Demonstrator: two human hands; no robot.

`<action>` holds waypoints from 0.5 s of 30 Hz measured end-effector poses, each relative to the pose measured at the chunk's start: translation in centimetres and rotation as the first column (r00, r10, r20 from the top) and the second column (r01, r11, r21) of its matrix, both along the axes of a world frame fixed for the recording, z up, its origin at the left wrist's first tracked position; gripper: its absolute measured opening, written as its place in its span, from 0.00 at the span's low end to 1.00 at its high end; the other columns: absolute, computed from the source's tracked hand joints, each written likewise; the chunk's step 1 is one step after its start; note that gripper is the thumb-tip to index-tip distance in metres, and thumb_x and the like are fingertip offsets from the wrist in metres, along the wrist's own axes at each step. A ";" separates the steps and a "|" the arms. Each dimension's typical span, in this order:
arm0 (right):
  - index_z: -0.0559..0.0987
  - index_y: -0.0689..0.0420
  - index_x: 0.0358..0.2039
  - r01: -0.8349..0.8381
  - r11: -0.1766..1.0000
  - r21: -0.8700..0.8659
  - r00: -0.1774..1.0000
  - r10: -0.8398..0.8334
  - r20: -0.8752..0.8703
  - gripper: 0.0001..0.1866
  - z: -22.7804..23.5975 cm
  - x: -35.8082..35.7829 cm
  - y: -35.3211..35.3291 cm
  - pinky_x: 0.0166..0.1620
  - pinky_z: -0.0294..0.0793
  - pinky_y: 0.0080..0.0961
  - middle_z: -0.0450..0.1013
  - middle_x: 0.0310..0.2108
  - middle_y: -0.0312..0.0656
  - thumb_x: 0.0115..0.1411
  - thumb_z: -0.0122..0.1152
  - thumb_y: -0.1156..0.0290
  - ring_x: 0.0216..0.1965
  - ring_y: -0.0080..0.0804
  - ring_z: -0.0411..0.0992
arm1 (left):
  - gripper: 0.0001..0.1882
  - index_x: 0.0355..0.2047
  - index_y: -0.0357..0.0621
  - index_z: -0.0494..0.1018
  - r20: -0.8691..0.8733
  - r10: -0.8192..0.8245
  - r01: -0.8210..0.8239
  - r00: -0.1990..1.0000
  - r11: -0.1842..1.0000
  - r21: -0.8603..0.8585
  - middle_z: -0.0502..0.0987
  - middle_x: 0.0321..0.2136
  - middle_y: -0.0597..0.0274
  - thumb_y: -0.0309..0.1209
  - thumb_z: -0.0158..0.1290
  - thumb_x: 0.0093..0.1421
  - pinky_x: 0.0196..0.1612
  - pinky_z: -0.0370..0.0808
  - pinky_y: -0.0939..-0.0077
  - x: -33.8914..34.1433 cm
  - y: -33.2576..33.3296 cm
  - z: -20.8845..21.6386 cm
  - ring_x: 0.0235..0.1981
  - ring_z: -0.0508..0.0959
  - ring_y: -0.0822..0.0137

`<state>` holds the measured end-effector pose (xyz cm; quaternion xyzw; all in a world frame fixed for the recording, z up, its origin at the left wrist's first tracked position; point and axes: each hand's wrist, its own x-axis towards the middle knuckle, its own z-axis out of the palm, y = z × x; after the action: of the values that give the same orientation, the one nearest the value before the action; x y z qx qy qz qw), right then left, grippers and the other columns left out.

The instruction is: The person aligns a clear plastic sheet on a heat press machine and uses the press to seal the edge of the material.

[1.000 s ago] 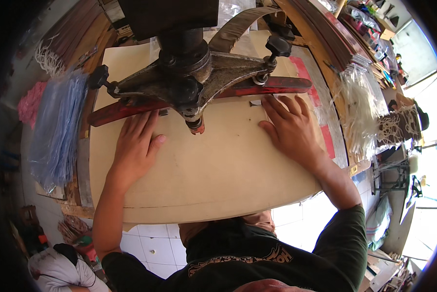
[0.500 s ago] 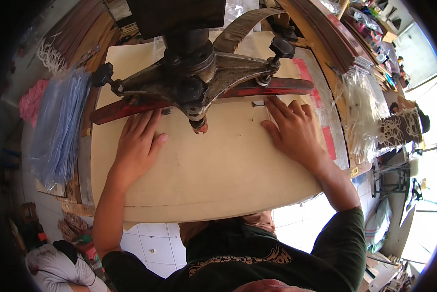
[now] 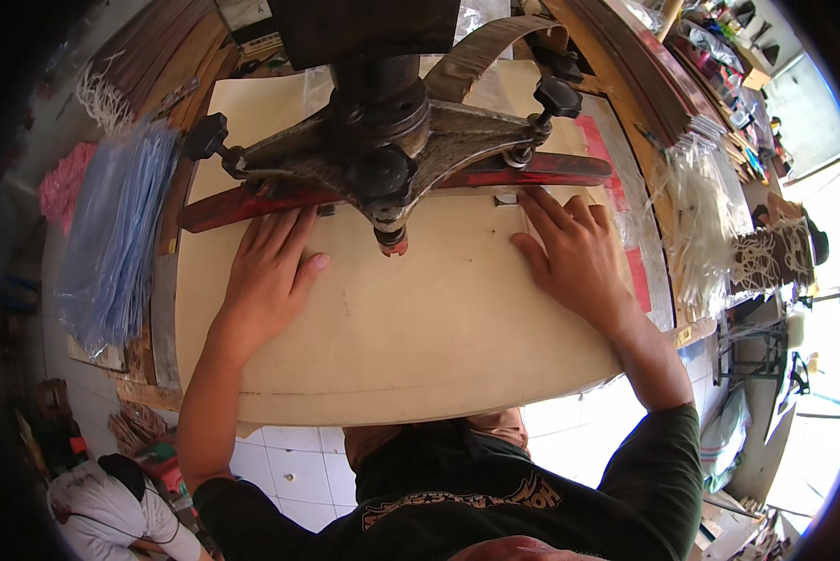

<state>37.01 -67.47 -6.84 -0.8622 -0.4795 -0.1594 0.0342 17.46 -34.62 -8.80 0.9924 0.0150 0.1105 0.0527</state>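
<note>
A large tan sheet lies over the work table, its curved near edge overhanging towards me. My left hand rests flat on its left side, fingers stretched out and thumb apart, fingertips at the red bar. Flat on the right side lies my right hand, its fingers spread and slightly bent. The red bar runs crosswise just beyond both hands, under a worn metal bracket with black knobs. Small dark and silvery pieces show beside the fingertips; I cannot make out their kind. Neither hand grips anything.
A dark machine head hangs over the table's middle. Clear bluish plastic sleeves hang at the left edge, pale cords and plastic at the right. Long brown strips are stacked at the far right. Another person is at the lower left.
The view has shifted slightly, so the bracket and red bar appear a little further right. Both hands stay flat on the sheet in nearly the same places.
</note>
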 end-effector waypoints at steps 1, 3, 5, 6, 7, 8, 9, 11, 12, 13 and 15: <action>0.77 0.57 0.58 -0.006 1.000 0.005 1.000 0.006 0.007 0.24 0.0 0.0 0.1 0.47 0.69 0.41 0.75 0.59 0.41 0.65 0.59 0.57 0.44 0.41 0.73 | 0.31 0.66 0.34 0.62 -0.003 0.003 -0.003 1.000 1.000 0.000 0.66 0.64 0.44 0.42 0.49 0.70 0.71 0.56 0.49 0.0 0.0 0.1 0.66 0.63 0.43; 0.77 0.57 0.58 -0.006 1.000 0.010 1.000 0.006 -0.007 0.24 0.0 0.0 0.2 0.46 0.69 0.41 0.75 0.58 0.41 0.65 0.60 0.58 0.43 0.41 0.73 | 0.31 0.67 0.34 0.62 -0.051 0.011 -0.013 0.999 0.999 -0.045 0.63 0.66 0.42 0.40 0.49 0.70 0.71 0.55 0.48 -0.1 0.1 0.3 0.67 0.61 0.39; 0.77 0.57 0.57 -0.008 1.000 0.020 1.000 0.008 -0.019 0.24 0.1 0.0 0.3 0.46 0.69 0.41 0.75 0.58 0.41 0.64 0.60 0.58 0.42 0.41 0.73 | 0.31 0.67 0.34 0.61 -0.069 0.015 -0.020 0.998 0.997 -0.068 0.62 0.67 0.41 0.39 0.49 0.70 0.71 0.55 0.48 -0.1 0.1 0.5 0.68 0.59 0.37; 0.77 0.58 0.57 -0.007 1.000 0.027 1.000 0.008 -0.024 0.25 0.1 0.0 0.2 0.46 0.68 0.41 0.75 0.58 0.41 0.64 0.61 0.58 0.42 0.41 0.73 | 0.31 0.67 0.34 0.61 -0.065 0.014 -0.019 0.998 0.997 -0.070 0.62 0.67 0.41 0.39 0.49 0.70 0.71 0.55 0.49 -0.1 0.1 0.6 0.68 0.59 0.37; 0.77 0.58 0.57 -0.011 0.999 0.033 0.999 0.012 -0.033 0.25 0.0 0.0 0.2 0.46 0.68 0.41 0.75 0.57 0.41 0.64 0.61 0.59 0.42 0.41 0.73 | 0.31 0.67 0.34 0.61 -0.063 0.017 -0.022 0.998 0.997 -0.071 0.62 0.67 0.41 0.39 0.50 0.69 0.71 0.55 0.49 -0.2 0.1 0.5 0.68 0.59 0.38; 0.77 0.58 0.57 -0.015 0.999 0.039 0.999 0.017 -0.031 0.25 0.0 0.0 0.3 0.46 0.68 0.41 0.75 0.57 0.41 0.64 0.61 0.59 0.42 0.41 0.73 | 0.31 0.67 0.34 0.61 -0.050 0.011 -0.015 0.999 0.998 -0.068 0.62 0.67 0.41 0.39 0.50 0.69 0.71 0.55 0.49 -0.2 0.1 0.5 0.68 0.59 0.38; 0.77 0.58 0.57 -0.020 0.999 0.046 0.999 0.022 -0.029 0.25 -0.1 -0.1 0.3 0.46 0.68 0.41 0.76 0.57 0.41 0.63 0.61 0.59 0.42 0.42 0.73 | 0.31 0.67 0.34 0.62 -0.037 0.006 -0.008 0.999 0.998 -0.065 0.62 0.67 0.41 0.39 0.50 0.69 0.71 0.55 0.49 -0.1 0.1 0.5 0.68 0.60 0.38; 0.77 0.59 0.57 -0.030 0.998 0.049 0.999 0.031 -0.017 0.25 0.0 -0.1 0.3 0.45 0.69 0.42 0.76 0.56 0.42 0.63 0.62 0.59 0.41 0.42 0.73 | 0.31 0.67 0.34 0.62 -0.022 0.002 -0.003 1.000 0.998 -0.058 0.63 0.66 0.41 0.40 0.49 0.70 0.71 0.55 0.49 -0.1 0.2 0.2 0.68 0.60 0.39; 0.77 0.59 0.57 -0.031 0.999 0.042 0.999 0.032 -0.015 0.25 0.1 -0.1 0.4 0.45 0.69 0.42 0.76 0.57 0.42 0.63 0.62 0.59 0.41 0.42 0.73 | 0.31 0.67 0.34 0.62 -0.020 0.005 -0.006 1.000 0.999 -0.054 0.63 0.66 0.41 0.41 0.49 0.70 0.71 0.55 0.49 -0.1 0.3 0.0 0.67 0.61 0.39; 0.77 0.59 0.57 -0.029 0.999 0.035 1.000 0.030 -0.011 0.25 0.2 -0.1 0.4 0.45 0.69 0.41 0.76 0.57 0.42 0.63 0.62 0.59 0.41 0.42 0.73 | 0.31 0.67 0.34 0.62 -0.017 0.006 -0.006 1.000 0.999 -0.051 0.64 0.66 0.41 0.41 0.49 0.70 0.71 0.56 0.49 -0.1 0.4 -0.1 0.67 0.61 0.39; 0.77 0.59 0.56 -0.026 0.999 0.025 1.000 0.027 -0.003 0.25 0.2 -0.2 0.4 0.45 0.69 0.41 0.76 0.57 0.42 0.63 0.61 0.59 0.41 0.43 0.73 | 0.32 0.67 0.34 0.62 -0.058 0.023 -0.027 0.998 0.998 -0.057 0.64 0.65 0.41 0.43 0.48 0.70 0.71 0.56 0.50 -0.2 0.3 0.1 0.67 0.62 0.40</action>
<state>36.86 -67.03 -6.60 -0.8556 -0.4889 -0.1634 0.0477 17.25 -34.28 -8.71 0.9929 0.0320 0.0822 0.0794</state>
